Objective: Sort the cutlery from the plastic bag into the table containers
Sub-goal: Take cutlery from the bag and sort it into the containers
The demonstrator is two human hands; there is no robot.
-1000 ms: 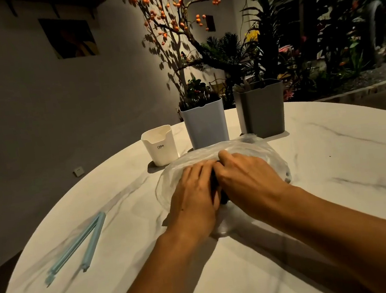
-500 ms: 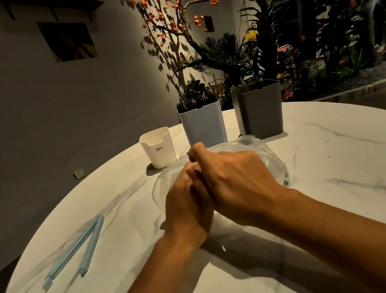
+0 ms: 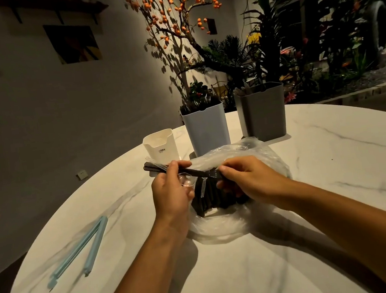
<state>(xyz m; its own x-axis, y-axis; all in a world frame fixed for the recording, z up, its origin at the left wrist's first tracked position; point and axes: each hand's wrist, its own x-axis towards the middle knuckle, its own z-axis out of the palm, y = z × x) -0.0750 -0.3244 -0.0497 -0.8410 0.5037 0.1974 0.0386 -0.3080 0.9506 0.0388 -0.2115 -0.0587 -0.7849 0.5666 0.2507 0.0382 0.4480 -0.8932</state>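
1. Far left on the table (image 3: 339, 201) we've got the blue bag clip (image 3: 82, 251), lying open and well away from everything. Our guess: it came off the bag and got parked out of the way.
2. Next over, the white cup (image 3: 161, 145), the light blue container (image 3: 207, 130) and the grey container (image 3: 261, 111) stand in a row at the back. The blue and grey ones already have dark cutlery sticking out; the white one looks empty from here, though we can't see to its bottom.
3. Our left hand (image 3: 172, 192) has its fingers curled round a few dark pieces of cutlery (image 3: 158, 169), handles poking out left toward the white cup. There's a clear plastic spoon (image 3: 187, 180) in that grip too, we think. Holding them sideways probably makes it easier to see what's what before dropping them in.
4. Our right hand (image 3: 247, 178) pinches the other end of that bundle at the mouth of the plastic bag (image 3: 249, 154), likely to steady it while it comes free. The rest of the dark cutlery is still piled inside the bag.
5. Versus half a second ago: both hands were bunched together on top of the bag with nothing visible. Now they've pulled apart and the bundle is out in the open.
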